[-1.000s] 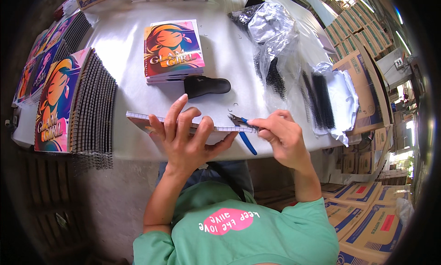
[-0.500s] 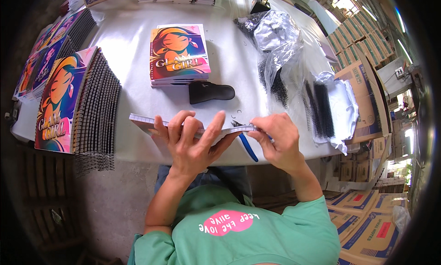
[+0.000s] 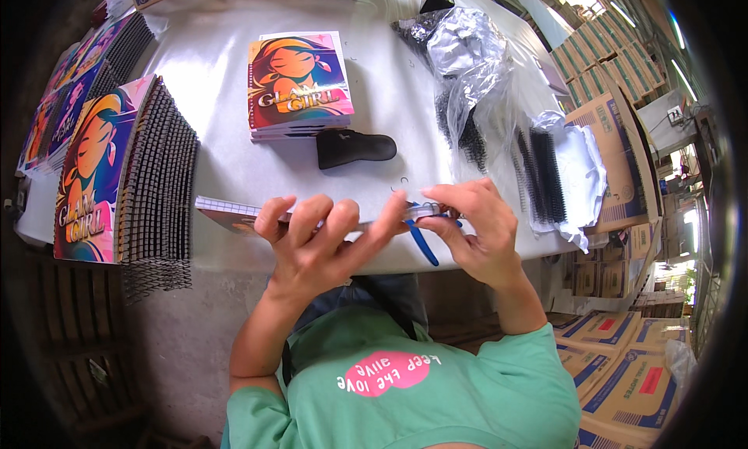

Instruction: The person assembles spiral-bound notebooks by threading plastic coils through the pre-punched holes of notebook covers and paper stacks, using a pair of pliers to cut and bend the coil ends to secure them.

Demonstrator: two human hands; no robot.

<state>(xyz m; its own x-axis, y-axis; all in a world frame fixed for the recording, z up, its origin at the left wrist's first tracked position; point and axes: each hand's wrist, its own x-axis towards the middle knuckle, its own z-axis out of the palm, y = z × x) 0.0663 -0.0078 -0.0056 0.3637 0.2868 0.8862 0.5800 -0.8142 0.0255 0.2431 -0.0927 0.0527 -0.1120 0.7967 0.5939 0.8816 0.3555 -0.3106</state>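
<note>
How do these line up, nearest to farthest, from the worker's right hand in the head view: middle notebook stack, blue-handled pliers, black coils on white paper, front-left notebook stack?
From the right hand:
1. blue-handled pliers: close by its thumb
2. black coils: to its right
3. middle notebook stack: ahead, leftward
4. front-left notebook stack: far left

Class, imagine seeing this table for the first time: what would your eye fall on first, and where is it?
Probably the vivid covers: a tall pile of spiral-bound notebooks at the left of the table and a smaller stack near its middle. Next, likely the left hand and right hand at a thin notebook, seen nearly edge-on by the near edge. Below them, a pink patch brightens the green shirt.
</note>
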